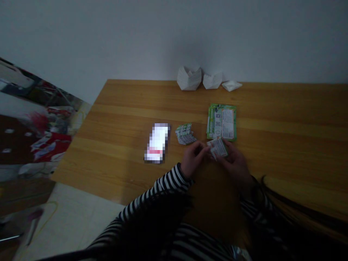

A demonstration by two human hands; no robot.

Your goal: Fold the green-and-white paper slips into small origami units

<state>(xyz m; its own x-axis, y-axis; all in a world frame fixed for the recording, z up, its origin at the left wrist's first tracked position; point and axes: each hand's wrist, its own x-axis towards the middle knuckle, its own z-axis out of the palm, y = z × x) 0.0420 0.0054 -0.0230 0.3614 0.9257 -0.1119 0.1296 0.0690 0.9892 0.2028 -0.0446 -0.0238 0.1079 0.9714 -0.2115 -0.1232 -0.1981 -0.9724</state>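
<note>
View: head camera, looking down at a wooden table [125,108] set against a wall [136,40].
Small paper: a printed white-and-green piece [219,148], held above the table just in front of the paper stack, tilted.
Right hand [236,161]: holds the small paper at its right side, thumb on the near face, fingers behind; pinching.
Left hand [192,157]: at the left corner of the small paper, thumb and forefinger drawn together; whether the corner is gripped between them cannot be told.
Paper stack [227,123]: green-edged printed sheets, lying flat beyond the right hand, edges slightly out of line.
Folded paper [185,134]: green-and-white, creased, on the table just beyond the left hand.
Phone [157,143]: flat, left of the folded paper, apart from it; screen lit, content obscured.
White paper shapes: large open one [189,79], medium one [212,81] and small flat one [232,85], in a row from left to right near the wall.
Sleeves: black-and-white stripes on both arms.
</note>
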